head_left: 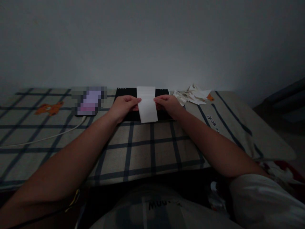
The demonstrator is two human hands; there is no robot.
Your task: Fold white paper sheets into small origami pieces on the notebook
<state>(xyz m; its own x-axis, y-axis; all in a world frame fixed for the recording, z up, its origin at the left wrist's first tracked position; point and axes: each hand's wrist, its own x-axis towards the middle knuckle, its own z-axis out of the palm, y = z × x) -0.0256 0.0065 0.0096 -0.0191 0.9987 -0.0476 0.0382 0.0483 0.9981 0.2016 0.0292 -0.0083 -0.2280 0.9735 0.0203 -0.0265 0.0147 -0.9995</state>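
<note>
One white folded paper strip [147, 104], both edges pinched.

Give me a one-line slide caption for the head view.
Both hands, left hand and right hand, pinch a white paper strip over a black board on a plaid cloth.

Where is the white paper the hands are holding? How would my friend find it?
Look at the checked cloth by the grey wall, then the black board lying at its far edge. The white paper strip lies across the board's middle, pinched by the left hand and right hand. Unlike the crumpled scraps to the right, it is smooth and flat.
</note>
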